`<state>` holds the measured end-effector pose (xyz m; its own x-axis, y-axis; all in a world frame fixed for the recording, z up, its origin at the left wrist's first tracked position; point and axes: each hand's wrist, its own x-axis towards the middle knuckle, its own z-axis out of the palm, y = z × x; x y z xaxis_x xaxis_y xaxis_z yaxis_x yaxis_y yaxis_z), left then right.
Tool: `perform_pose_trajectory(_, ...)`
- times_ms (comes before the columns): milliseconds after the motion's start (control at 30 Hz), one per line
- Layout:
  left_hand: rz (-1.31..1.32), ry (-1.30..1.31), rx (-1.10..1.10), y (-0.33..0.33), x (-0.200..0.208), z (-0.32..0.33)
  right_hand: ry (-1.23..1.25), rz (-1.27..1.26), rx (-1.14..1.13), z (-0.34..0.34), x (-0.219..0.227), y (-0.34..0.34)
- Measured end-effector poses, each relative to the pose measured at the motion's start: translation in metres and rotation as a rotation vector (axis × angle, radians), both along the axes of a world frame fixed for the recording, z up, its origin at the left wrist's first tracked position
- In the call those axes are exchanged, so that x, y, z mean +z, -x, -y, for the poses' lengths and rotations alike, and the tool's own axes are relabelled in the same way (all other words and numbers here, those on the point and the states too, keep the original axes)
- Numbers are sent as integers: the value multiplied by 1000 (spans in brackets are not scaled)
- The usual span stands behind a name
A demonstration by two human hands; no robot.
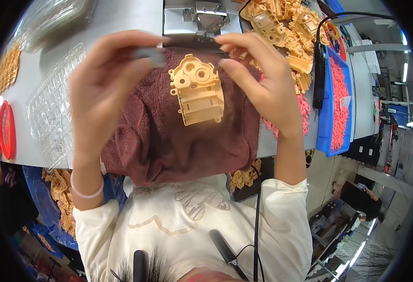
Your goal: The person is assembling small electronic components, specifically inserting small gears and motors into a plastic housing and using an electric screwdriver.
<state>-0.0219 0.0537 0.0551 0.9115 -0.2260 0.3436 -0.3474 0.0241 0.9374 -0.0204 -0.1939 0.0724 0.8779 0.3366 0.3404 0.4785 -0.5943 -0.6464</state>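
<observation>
A beige plastic housing (pixel 199 98) with round bosses and rectangular compartments lies on a dark maroon towel (pixel 169 141). My left hand (pixel 105 75) is raised at the housing's upper left, smeared by motion. Something grey-blue (pixel 151 55) shows at its fingertips; I cannot tell if it is held or worn. My right hand (pixel 262 75) hovers at the upper right of the housing, thumb and index finger apart, with nothing visible between them. Neither hand touches the housing. Just beyond the hands stands a metal fixture (pixel 211 21) with a clamp-like top.
Beige housings (pixel 291 28) are heaped at the far right. Pink small parts (pixel 340 103) fill a blue bin (pixel 325 136), and more lie near my right wrist. Clear plastic trays (pixel 51 113) rest on the left of the table, beside red round containers (pixel 7 129). A black cable arm (pixel 319 70) stands right.
</observation>
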Motion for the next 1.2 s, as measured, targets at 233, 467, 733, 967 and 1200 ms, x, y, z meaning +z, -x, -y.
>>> perform_pose_trajectory(233, 276, -474, -16, -8, -23, 62, 24, -18, -52, 41, 2, 35)
perform_pose_trajectory(467, 104, -350, 156, -13, -15, 43, 9, -95, -78, 56, 0, 45)
perform_pose_trajectory(733, -93, -69, 90, -12, -7, 28, 218, 88, 190, -2, -22, 41)
perform_pose_trajectory(967, -27, -43, 158, -3, -6, 3, -579, -317, 35, 3, -19, 31)
perform_pose_trajectory(1200, 0, -9, 120, 2, -8, -2, -866, -424, -207, -18, -34, 54)
